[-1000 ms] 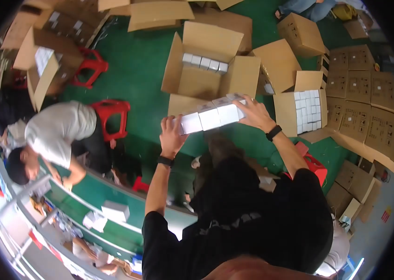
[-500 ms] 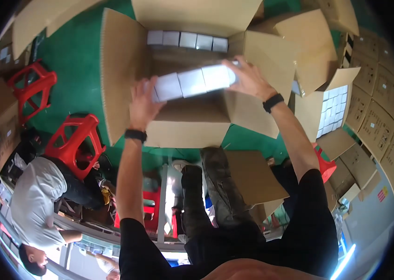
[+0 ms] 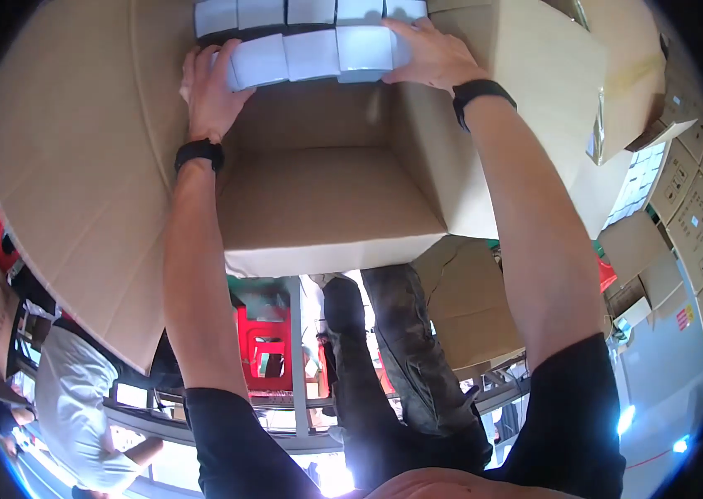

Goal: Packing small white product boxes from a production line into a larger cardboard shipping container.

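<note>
Pressed together end to end, a row of small white boxes spans the gap between my two hands. My left hand grips the row's left end, and my right hand clasps the right end. I hold the row inside the far part of a large open cardboard carton. Just beyond it, along the carton's far side, runs another row of white boxes. Bare cardboard shows on the carton's inside nearer to me.
Wide carton flaps spread to the left and right. At the right stand another open carton packed with white boxes and stacked brown cartons. A red stool is below left; a person in a white shirt is at lower left.
My hands have carried the row of white boxes away from me, close to the far row. My view has come nearer to the carton, which now looks larger.
</note>
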{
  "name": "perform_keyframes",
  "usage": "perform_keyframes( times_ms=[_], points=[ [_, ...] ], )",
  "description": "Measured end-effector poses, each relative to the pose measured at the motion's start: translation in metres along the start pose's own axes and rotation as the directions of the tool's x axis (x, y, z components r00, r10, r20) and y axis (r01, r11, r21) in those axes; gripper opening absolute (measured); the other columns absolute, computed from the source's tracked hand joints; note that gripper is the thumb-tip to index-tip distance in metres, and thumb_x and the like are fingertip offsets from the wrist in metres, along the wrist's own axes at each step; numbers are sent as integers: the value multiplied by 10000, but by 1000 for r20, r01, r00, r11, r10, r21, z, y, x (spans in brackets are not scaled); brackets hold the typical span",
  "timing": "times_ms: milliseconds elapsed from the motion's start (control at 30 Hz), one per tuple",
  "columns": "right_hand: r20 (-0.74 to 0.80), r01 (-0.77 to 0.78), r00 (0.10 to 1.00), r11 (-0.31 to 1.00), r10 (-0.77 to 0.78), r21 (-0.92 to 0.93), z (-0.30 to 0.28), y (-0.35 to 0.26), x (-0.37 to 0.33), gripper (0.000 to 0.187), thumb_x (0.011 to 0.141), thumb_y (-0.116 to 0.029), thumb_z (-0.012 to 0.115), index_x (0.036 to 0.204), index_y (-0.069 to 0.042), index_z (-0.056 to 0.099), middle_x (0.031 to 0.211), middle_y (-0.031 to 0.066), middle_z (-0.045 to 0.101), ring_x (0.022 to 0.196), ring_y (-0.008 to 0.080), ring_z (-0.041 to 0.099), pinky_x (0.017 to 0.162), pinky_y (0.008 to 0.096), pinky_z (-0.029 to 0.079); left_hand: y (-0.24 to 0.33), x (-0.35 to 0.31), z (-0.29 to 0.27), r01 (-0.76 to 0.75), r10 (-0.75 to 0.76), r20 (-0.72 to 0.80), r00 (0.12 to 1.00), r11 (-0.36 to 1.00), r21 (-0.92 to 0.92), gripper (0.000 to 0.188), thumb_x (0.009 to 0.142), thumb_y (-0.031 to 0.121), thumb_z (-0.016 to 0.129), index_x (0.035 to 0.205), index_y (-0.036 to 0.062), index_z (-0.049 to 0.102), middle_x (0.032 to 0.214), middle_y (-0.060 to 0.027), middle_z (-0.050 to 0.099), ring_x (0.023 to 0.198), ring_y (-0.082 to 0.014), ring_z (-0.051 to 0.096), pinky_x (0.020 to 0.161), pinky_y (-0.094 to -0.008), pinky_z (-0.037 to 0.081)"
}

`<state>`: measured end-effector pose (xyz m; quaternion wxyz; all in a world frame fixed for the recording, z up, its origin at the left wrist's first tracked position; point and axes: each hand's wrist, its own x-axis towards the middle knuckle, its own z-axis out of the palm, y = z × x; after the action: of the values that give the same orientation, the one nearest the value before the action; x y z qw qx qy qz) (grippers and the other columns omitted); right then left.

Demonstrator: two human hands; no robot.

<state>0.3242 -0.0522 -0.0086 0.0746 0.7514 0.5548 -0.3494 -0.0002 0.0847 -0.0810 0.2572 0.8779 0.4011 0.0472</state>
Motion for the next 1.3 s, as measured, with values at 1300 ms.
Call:
perform_keyframes(
  times_ms=[1300],
  points=[
    [-412, 119, 910, 979, -41, 166, 85, -70, -152, 466, 937, -64, 604, 1386, -37, 484, 1377, 206, 531, 1230, 383, 557, 985, 425, 492, 179, -128, -38, 331, -345, -120, 931, 935, -126, 644, 836, 62, 607, 1445, -4, 407, 1453, -282, 416, 1359, -454, 395, 1152, -520, 326]
  ],
)
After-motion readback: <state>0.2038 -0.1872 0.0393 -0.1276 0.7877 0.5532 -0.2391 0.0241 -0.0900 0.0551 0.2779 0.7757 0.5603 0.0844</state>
